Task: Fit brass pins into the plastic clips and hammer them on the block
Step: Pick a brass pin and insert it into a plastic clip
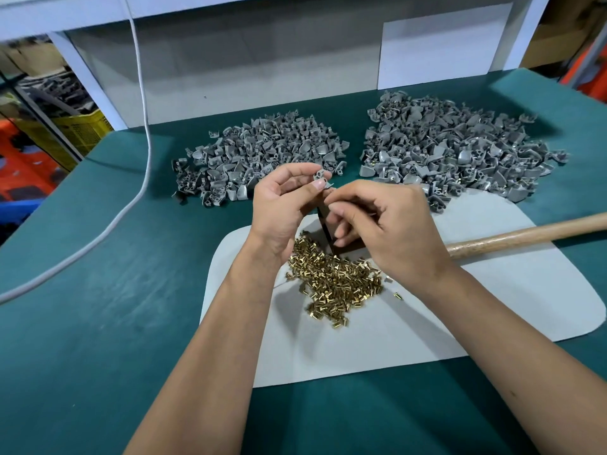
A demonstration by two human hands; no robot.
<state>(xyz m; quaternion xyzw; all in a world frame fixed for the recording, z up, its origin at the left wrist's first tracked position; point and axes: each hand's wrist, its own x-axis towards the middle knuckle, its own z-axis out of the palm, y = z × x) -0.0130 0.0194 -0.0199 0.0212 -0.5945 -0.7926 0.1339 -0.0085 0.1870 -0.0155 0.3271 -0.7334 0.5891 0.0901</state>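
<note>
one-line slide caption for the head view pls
Left hand pinches a grey clip while the right hand works at it above loose brass pins.

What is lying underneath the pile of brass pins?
The brass pins lie on a pale grey mat spread over the green table. Behind them, the hands mostly cover a dark block.

Bright, even overhead light, soft shadows under the hands, sharp centre, wide-angle bending at the edges.
</note>
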